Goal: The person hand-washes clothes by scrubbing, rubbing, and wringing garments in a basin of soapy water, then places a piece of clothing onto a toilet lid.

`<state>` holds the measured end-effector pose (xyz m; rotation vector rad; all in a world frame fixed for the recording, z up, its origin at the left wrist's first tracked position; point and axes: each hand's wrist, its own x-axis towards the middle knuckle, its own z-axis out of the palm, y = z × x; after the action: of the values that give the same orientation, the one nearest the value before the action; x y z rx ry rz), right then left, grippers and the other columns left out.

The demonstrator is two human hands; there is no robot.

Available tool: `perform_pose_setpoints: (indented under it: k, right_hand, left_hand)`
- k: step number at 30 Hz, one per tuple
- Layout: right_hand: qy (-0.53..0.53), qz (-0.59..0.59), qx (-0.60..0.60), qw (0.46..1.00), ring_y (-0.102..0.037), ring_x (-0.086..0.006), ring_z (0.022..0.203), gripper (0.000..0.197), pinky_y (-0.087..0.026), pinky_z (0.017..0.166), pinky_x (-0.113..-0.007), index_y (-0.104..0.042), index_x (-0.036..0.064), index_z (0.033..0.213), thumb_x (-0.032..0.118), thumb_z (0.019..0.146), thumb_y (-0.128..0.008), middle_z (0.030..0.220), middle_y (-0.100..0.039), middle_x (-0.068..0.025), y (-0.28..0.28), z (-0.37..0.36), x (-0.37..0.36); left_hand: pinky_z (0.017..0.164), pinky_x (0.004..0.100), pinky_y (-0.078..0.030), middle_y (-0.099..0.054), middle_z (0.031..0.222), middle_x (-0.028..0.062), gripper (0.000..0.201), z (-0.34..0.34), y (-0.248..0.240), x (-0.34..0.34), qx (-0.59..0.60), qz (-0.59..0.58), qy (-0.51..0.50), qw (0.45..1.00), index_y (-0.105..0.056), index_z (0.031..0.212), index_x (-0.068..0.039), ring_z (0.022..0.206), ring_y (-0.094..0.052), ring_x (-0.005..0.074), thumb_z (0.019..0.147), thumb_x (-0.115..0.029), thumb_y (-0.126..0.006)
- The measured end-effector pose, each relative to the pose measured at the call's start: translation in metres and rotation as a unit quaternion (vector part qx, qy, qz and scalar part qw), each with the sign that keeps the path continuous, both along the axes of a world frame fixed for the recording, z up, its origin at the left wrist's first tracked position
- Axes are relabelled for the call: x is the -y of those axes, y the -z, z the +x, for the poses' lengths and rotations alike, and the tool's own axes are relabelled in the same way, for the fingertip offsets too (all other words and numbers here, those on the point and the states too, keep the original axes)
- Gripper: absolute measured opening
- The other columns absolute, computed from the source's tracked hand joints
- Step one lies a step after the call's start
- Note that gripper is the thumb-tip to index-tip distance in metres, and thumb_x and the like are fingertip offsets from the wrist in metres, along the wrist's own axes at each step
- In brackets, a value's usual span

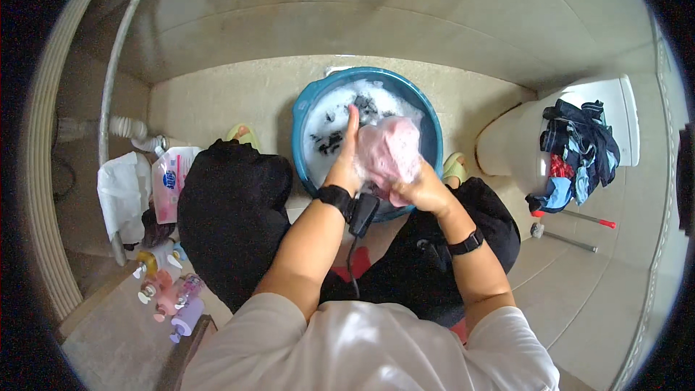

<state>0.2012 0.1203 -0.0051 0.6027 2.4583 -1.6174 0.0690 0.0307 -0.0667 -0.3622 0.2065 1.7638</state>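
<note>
Tiles surround hands holding crumpled, seemingly soapy cloth.

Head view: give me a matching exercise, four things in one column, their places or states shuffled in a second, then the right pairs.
1. Pink cloth
2. Round basin
3. Heap of clothes
4. Pump bottles

A. At the lower left
B. Gripped by the right hand, against the left hand
C. At the far right
D. Blue, with white suds inside

Pairs: 1-B; 2-D; 3-C; 4-A
</note>
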Motion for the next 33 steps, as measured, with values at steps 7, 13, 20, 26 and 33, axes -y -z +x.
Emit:
perform_pose_setpoints:
  k: [7, 13, 20, 26, 33]
  right_hand:
    - [0.23, 0.001, -0.088, 0.969, -0.042, -0.0271, 0.118, 0.068, -0.035, 0.097, -0.033, -0.027, -0.0001, 0.133, -0.006, 0.069, -0.049, 0.131, -0.039, -0.0186, 0.058, 0.013, -0.037]
    - [0.034, 0.265, -0.107, 0.958, -0.043, -0.039, 0.116, 0.049, -0.032, 0.1, -0.042, -0.054, 0.0099, 0.115, 0.008, 0.067, -0.058, 0.127, -0.042, -0.0246, 0.009, -0.042, 0.03]
    - [0.251, 0.14, -0.107, 0.952, -0.063, -0.0313, 0.071, 0.026, -0.05, 0.067, -0.037, -0.062, -0.0034, 0.092, 0.011, 0.071, -0.059, 0.074, -0.064, -0.018, 0.078, -0.054, -0.02]
    - [0.345, -0.259, 0.008, 0.902, -0.061, -0.0228, 0.081, 0.029, -0.049, 0.073, -0.034, -0.058, -0.002, 0.101, 0.018, 0.082, -0.052, 0.093, -0.064, -0.0118, 0.142, 0.001, -0.061]
    - [0.192, -0.612, 0.036, 0.766, -0.048, -0.028, 0.114, 0.059, -0.039, 0.095, -0.041, -0.04, -0.0009, 0.127, 0.04, 0.085, -0.047, 0.122, -0.05, -0.0174, 0.007, -0.001, -0.075]
  left_hand:
    - [0.088, 0.0362, -0.045, -0.056, 0.109, 0.0124, 0.039, 0.011, 0.012, -0.022, -0.125, 0.021, -0.005, 0.992, -0.049, 0.116, -0.001, 0.098, -0.056, 0.0234, 0.088, -0.026, -0.045]
    - [0.08, 0.0294, -0.045, -0.054, 0.095, 0.0051, 0.019, 0.028, 0.045, -0.025, -0.569, 0.022, -0.068, 0.819, -0.052, 0.099, -0.006, 0.089, -0.052, 0.0169, 0.086, -0.018, -0.045]
    - [0.079, 0.0299, -0.042, -0.051, 0.096, 0.0058, 0.018, 0.026, -0.016, -0.015, -0.412, -0.216, -0.04, 0.884, -0.051, 0.1, -0.008, 0.091, -0.047, 0.0162, 0.087, -0.019, -0.045]
    - [0.074, 0.0312, -0.046, -0.056, 0.098, 0.0098, 0.032, 0.051, 0.043, -0.036, -0.527, -0.215, -0.003, 0.822, -0.054, 0.109, -0.004, 0.088, -0.054, 0.0217, 0.08, -0.019, -0.055]
    - [0.079, 0.036, -0.045, -0.055, 0.105, 0.0201, 0.053, 0.02, -0.048, -0.018, -0.775, -0.119, 0.214, 0.582, -0.05, 0.114, -0.001, 0.094, -0.056, 0.0306, 0.07, -0.029, -0.062]
